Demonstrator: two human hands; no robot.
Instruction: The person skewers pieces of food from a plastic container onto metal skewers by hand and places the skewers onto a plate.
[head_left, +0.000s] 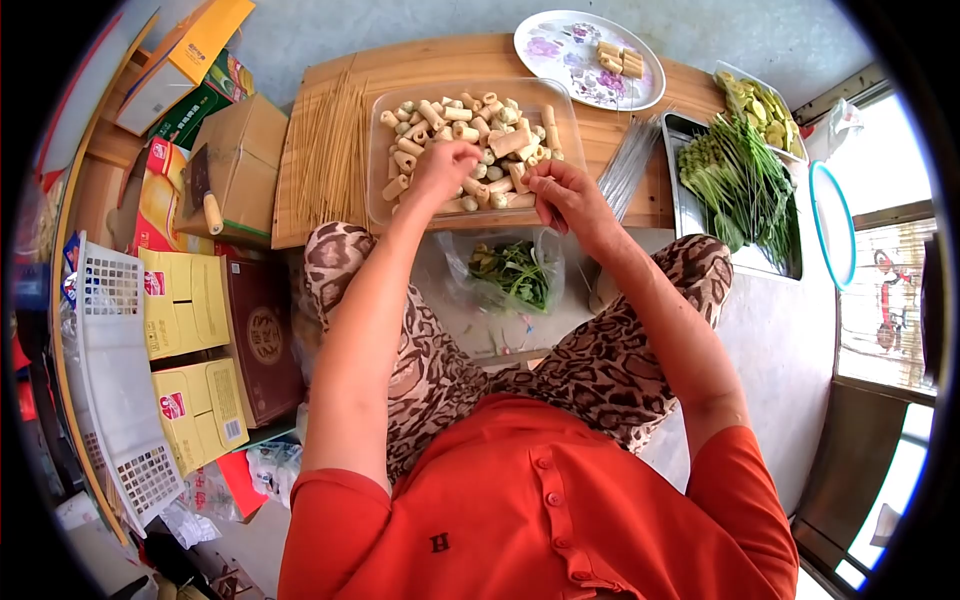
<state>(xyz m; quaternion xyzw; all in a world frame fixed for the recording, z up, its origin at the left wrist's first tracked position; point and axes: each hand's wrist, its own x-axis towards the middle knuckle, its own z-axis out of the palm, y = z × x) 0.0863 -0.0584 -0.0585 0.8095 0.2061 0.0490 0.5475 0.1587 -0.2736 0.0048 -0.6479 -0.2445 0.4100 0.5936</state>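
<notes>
A clear plastic tub (377, 190) is filled with short pale-beige rolls (432, 115), some hollow, and small round pieces among them. My left hand (447, 170) is over the tub's middle, its fingers curled together above the rolls. At the tub's right front corner, my right hand (572, 198) has thumb and fingers pinched together. What either hand holds, if anything, I cannot make out. Thin wooden skewers (328, 150) lie left of the tub. A bundle of metal skewers (632, 165) lies to its right, close to my right hand.
A flowered oval plate (545, 40) at the back holds several rolls. On the right are a metal tray (685, 215) of leafy greens and a container of yellow-green slices (765, 115). A bag of greens (512, 275) sits below the wooden table's edge. Boxes and a cleaver (207, 195) are left.
</notes>
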